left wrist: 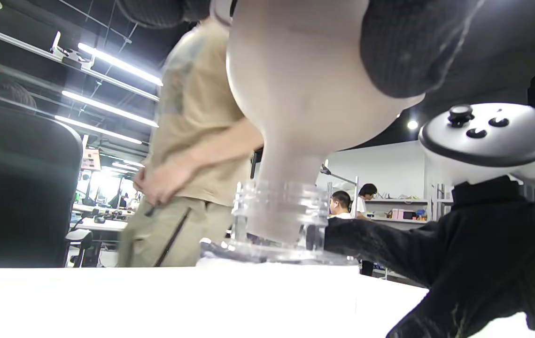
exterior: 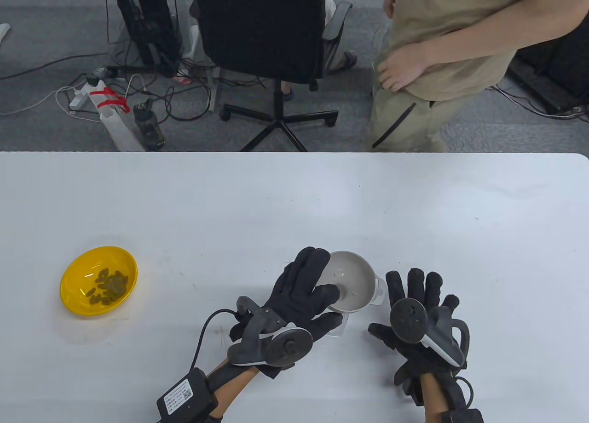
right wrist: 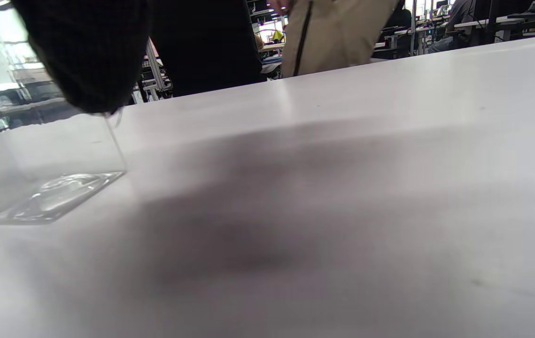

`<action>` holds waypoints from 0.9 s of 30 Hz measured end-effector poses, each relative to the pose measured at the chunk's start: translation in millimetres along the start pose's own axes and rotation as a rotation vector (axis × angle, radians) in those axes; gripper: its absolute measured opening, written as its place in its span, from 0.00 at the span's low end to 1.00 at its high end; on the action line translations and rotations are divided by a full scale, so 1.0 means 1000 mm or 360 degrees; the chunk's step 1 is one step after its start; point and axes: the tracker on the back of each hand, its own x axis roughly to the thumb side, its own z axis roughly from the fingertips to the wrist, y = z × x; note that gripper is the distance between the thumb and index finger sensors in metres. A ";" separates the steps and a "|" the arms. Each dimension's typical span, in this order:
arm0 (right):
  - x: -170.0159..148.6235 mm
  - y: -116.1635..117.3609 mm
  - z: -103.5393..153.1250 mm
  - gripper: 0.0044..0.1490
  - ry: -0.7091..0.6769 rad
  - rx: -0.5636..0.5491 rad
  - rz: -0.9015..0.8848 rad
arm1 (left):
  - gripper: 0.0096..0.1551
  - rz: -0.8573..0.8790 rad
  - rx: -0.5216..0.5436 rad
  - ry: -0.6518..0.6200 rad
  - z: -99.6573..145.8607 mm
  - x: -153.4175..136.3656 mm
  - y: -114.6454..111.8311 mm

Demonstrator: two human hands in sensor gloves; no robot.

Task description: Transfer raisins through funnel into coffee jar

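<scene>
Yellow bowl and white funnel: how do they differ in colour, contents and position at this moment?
The yellow bowl is bright yellow; the funnel is off-white. The bowl holds a small heap of raisins; the funnel looks empty inside. The bowl sits alone on the table, untouched, while the funnel stands with its spout in the clear jar, and the left hand holds its rim. Both are round and open upward.

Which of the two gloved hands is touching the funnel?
The left hand: its fingers lie on the rim of the white funnel, whose spout sits in the clear jar. The right hand rests apart, fingers spread.
</scene>
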 end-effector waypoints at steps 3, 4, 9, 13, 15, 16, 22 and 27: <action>0.000 0.000 0.000 0.71 0.0000 0.0000 0.0000 | 0.30 -0.0010 -0.0036 0.0006 0.000 0.000 -0.003; 0.000 0.000 0.000 0.71 0.0000 0.0000 0.0000 | 0.30 -0.0010 -0.0051 0.0006 0.000 0.000 -0.005; 0.000 0.000 0.000 0.71 0.0002 0.0005 -0.0004 | 0.31 -0.0030 -0.0093 0.0011 0.001 0.000 -0.008; 0.000 0.000 0.000 0.72 0.0001 0.0005 -0.0007 | 0.36 -0.0015 -0.0119 0.0030 0.002 -0.001 -0.005; 0.000 -0.001 0.000 0.72 0.0001 0.0004 -0.0008 | 0.41 0.0008 -0.0149 0.0046 0.004 -0.003 -0.001; 0.000 -0.001 0.000 0.72 0.0001 0.0004 -0.0009 | 0.44 0.0013 -0.0163 0.0055 0.005 -0.004 0.001; -0.001 0.000 0.000 0.72 0.0004 0.0010 -0.0009 | 0.53 0.0020 -0.0189 0.0121 0.013 -0.017 0.020; -0.001 0.000 0.000 0.72 0.0009 0.0012 -0.0014 | 0.54 0.0041 -0.0175 0.0276 0.029 -0.049 0.039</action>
